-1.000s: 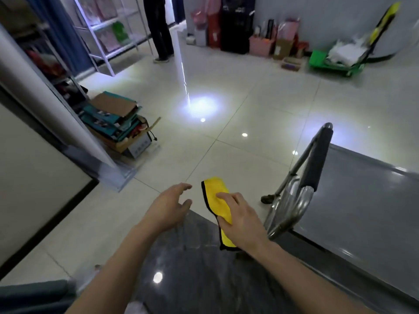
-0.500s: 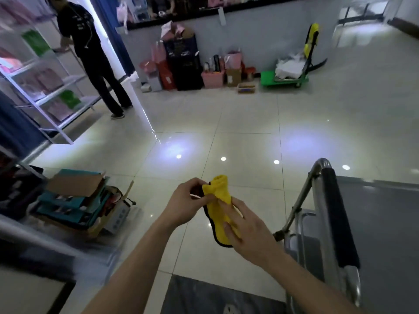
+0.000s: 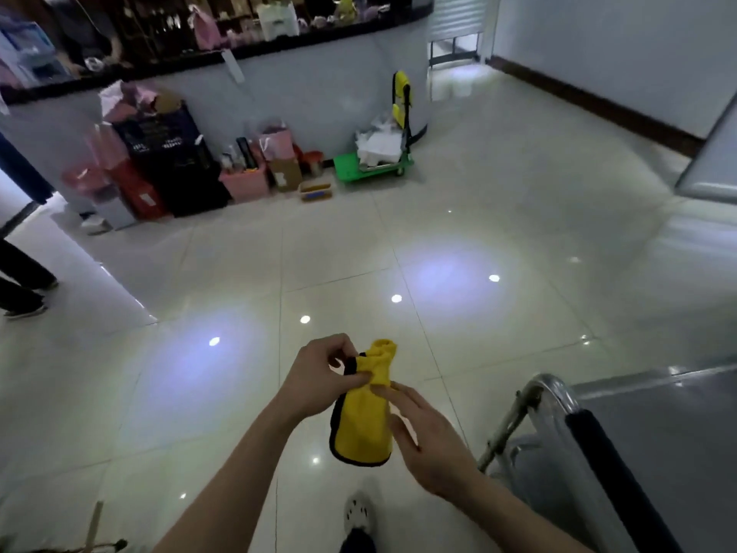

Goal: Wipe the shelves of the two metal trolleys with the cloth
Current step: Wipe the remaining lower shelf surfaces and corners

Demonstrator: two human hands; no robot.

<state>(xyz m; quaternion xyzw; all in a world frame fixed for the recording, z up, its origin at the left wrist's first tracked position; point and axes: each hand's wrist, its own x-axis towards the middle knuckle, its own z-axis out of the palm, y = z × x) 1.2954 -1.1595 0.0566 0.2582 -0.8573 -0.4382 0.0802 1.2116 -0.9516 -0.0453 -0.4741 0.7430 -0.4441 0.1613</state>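
The yellow cloth (image 3: 365,425), edged in black, hangs in the air between the two hands, bunched at its top. The left hand (image 3: 319,377) pinches it near that bunched upper end, thumb and fingers curled onto the fabric. The right hand (image 3: 434,445) lies against the cloth's right side with its fingers straight, touching but not gripping. Just to the right of the right hand stands a metal trolley (image 3: 686,441), its chrome handle (image 3: 550,387) with a black grip nearest the wrist. Below the hands lies glossy tiled floor (image 3: 223,393) and a shoe (image 3: 359,516). Well beyond the hands, a green cart (image 3: 371,167) stands by a counter (image 3: 319,85).
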